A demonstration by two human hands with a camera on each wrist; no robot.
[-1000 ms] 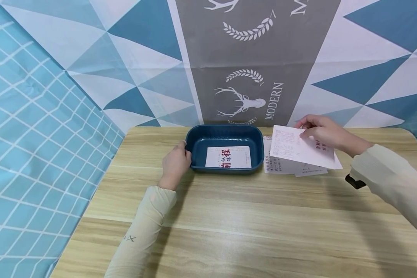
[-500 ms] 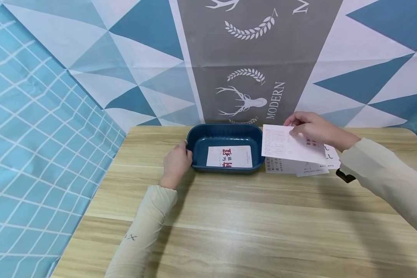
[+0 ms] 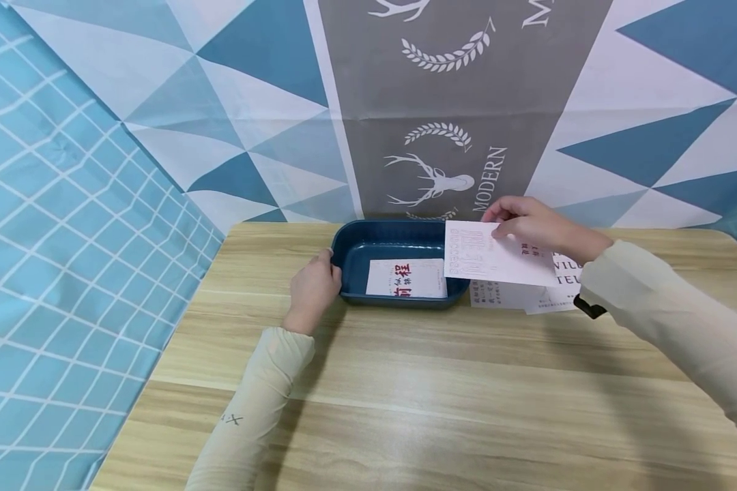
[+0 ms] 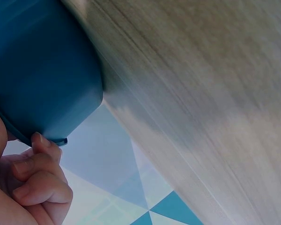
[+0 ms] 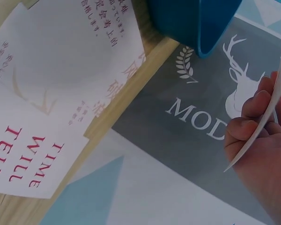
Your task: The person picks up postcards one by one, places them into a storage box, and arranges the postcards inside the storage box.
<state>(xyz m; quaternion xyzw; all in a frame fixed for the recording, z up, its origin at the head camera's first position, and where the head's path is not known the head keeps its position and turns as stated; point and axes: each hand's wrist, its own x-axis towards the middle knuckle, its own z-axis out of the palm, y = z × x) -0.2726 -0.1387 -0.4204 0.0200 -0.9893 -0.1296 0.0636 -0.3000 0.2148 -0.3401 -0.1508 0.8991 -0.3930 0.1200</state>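
A dark blue rectangular dish (image 3: pixel 356 299) stands at the back of the table, and a white card (image 3: pixel 430 278) with red and black characters lies in it. My left hand (image 3: pixel 314 286) grips the dish's left rim, its fingers curled at the edge in the left wrist view. Between thumb and fingers my right hand (image 3: pixel 531 225) pinches a white card with faint pink print (image 3: pixel 497 256). That card is held up, its left end over the dish's right side. Beneath it on the table lie several printed cards (image 5: pixel 61 70), partly hidden in the head view.
The wooden table (image 3: pixel 393 395) meets a patterned wall cloth (image 3: pixel 442 82) with a deer print right behind the dish. On the left hangs a blue gridded cloth (image 3: pixel 55 204). A small black object (image 3: pixel 589 307) shows by the right sleeve.
My right hand has moved left with the pinched card, from above the printed cards to partly over the dish. The left hand stays on the rim.
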